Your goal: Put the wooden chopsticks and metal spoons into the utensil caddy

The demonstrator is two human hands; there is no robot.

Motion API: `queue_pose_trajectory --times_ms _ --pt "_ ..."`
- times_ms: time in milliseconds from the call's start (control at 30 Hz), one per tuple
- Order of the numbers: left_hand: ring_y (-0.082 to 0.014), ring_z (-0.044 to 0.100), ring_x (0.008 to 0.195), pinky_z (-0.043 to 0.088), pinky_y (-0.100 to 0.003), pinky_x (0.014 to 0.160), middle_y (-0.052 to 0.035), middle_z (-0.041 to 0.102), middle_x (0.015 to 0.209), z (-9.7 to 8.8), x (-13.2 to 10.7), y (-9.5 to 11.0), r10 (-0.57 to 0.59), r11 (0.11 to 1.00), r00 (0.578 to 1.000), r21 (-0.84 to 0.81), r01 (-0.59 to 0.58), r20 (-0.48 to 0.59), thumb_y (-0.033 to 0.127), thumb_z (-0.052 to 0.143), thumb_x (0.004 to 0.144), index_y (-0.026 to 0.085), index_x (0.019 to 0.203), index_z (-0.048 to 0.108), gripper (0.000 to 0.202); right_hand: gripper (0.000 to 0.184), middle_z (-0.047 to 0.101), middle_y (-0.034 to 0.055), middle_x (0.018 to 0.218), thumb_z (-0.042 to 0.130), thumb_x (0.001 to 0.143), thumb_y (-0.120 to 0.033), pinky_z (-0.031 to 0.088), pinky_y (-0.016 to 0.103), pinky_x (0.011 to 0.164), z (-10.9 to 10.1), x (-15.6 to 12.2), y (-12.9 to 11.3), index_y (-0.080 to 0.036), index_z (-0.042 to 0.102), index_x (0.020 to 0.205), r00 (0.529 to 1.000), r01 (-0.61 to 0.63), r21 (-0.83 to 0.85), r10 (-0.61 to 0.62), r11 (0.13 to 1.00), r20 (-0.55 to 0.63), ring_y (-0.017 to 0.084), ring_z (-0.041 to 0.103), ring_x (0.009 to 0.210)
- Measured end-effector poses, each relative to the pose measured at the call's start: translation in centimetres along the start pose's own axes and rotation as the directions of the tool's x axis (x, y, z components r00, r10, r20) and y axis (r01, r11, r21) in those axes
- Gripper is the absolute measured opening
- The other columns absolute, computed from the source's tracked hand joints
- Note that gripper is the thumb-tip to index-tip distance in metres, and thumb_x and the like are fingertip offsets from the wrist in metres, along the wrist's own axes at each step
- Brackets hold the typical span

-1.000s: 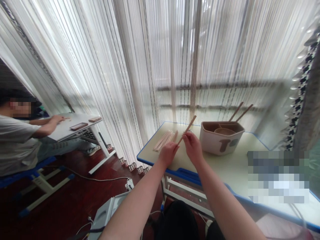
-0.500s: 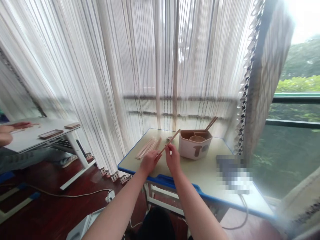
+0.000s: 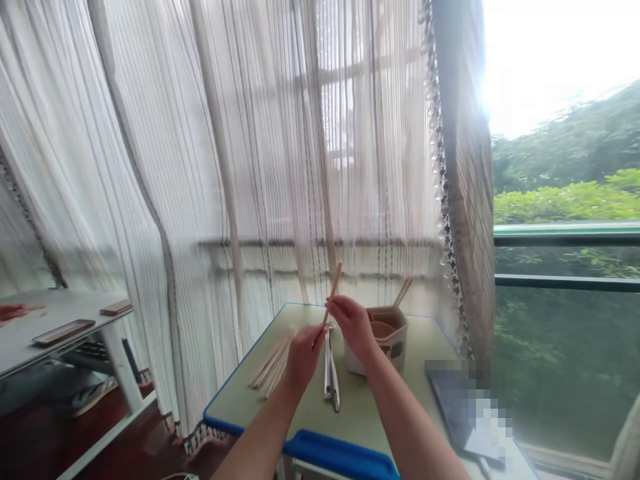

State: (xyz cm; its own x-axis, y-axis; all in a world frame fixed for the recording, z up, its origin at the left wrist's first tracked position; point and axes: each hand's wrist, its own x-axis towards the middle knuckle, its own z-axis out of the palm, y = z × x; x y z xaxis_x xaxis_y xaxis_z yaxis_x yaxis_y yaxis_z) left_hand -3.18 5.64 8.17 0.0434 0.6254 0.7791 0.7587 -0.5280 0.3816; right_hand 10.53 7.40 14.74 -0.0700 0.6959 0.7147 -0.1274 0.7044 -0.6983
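Observation:
My left hand [image 3: 303, 353] pinches the lower end of a wooden chopstick [image 3: 335, 283], which points up and away over the table. My right hand [image 3: 353, 323] has its fingers closed on the same chopstick higher up. I cannot tell whether it is one stick or two pressed together. Left of my left hand lies a loose bundle of pale wooden chopsticks [image 3: 273, 363]. Long silver utensils [image 3: 331, 380] lie between my forearms, their far ends partly hidden. Behind my right wrist stands a white container [image 3: 400, 350] with a brown divided inside, and two sticks [image 3: 403, 292] lean out of it.
The pale tabletop [image 3: 350, 427] has a blue edge. A dark flat object [image 3: 445, 400], partly pixelated, lies at the right. Sheer curtains [image 3: 270, 167] hang behind the table. At far left, another person's hand [image 3: 13, 311] rests over a white table [image 3: 65, 313] with a shallow tray [image 3: 64, 331].
My view has shifted right and tilted up. Both hands have lifted, and the chopstick stands steeper than before. The silver utensils between my forearms now show more fully.

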Motion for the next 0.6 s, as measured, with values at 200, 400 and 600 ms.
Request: queue_pose_trajectory --times_ms 200,400,600 --pt "-0.0136 0.06 0.078 0.05 -0.026 0.071 -0.005 0.066 0.092 3.4 6.6 5.1 -0.016 0.964 1.0 -0.264 0.014 -0.006 0.033 0.046 0.086 0.02 0.096 0.065 0.025 0.019 0.069 0.0037 0.075 0.065 0.07 -0.036 0.053 0.03 0.064 -6.5 5.6 -2.7 -0.02 0.066 0.08 0.999 -0.009 0.003 0.009 1.0 -0.039 0.016 0.064 0.068" --pt "-0.0132 0.058 0.069 0.047 -0.024 0.065 -0.0025 0.065 0.074 7.3 10.3 7.8 0.097 0.943 0.979 -0.33 -0.033 0.181 0.035 0.048 0.084 0.019 0.08 0.067 0.025 0.018 0.07 0.0041 0.074 0.064 0.071 -0.035 0.053 0.029 0.064 -10.7 5.9 -3.3 -0.019 0.068 0.079 0.969 -0.035 -0.085 0.013 0.996 -0.248 0.017 0.065 0.069" --pt "-0.0129 0.06 0.069 0.045 -0.024 0.067 -0.0012 0.067 0.074 10.9 12.9 7.0 0.104 0.933 0.94 -0.359 0.021 0.324 0.033 0.051 0.082 0.019 0.083 0.068 0.022 0.014 0.07 0.0023 0.071 0.064 0.07 -0.031 0.052 0.028 0.063 -12.6 6.5 -1.3 -0.019 0.068 0.076 0.944 -0.088 -0.176 0.026 0.98 -0.328 0.016 0.065 0.067"
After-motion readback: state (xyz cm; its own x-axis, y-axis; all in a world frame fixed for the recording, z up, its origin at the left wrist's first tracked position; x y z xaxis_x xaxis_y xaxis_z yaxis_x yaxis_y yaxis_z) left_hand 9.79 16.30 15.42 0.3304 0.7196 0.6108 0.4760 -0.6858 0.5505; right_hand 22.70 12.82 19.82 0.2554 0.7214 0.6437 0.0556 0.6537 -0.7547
